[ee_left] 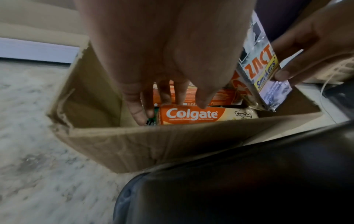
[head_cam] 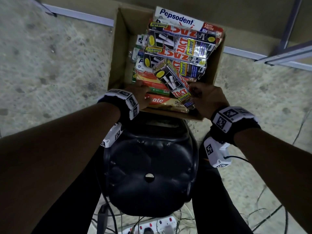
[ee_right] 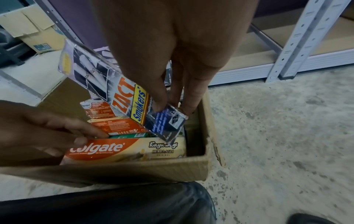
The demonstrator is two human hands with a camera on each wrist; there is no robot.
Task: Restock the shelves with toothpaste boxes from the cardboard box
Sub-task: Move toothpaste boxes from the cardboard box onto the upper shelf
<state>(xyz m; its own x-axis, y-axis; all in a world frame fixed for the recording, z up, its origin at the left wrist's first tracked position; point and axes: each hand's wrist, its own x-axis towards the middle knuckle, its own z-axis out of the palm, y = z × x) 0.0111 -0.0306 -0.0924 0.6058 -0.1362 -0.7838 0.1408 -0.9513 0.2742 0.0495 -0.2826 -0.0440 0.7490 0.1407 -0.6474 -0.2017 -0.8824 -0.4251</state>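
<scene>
Toothpaste boxes [head_cam: 175, 53] fill the cardboard box [head_cam: 118, 53] on the floor beside a black stool [head_cam: 149, 166]. The right hand [head_cam: 208, 98] pinches the lower end of a tilted Zact box [ee_right: 124, 97]. The left hand [head_cam: 140, 93] reaches in, fingers [ee_left: 134, 104] apparently loose, touching a Colgate box [ee_left: 191, 115].

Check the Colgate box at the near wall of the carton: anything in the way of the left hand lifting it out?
Partly. The left hand already touches the Colgate box, nothing between them. But the tilted Zact box, pinched by the right hand, has its lower corner over the Colgate box's right end, so it should come out first.
</scene>
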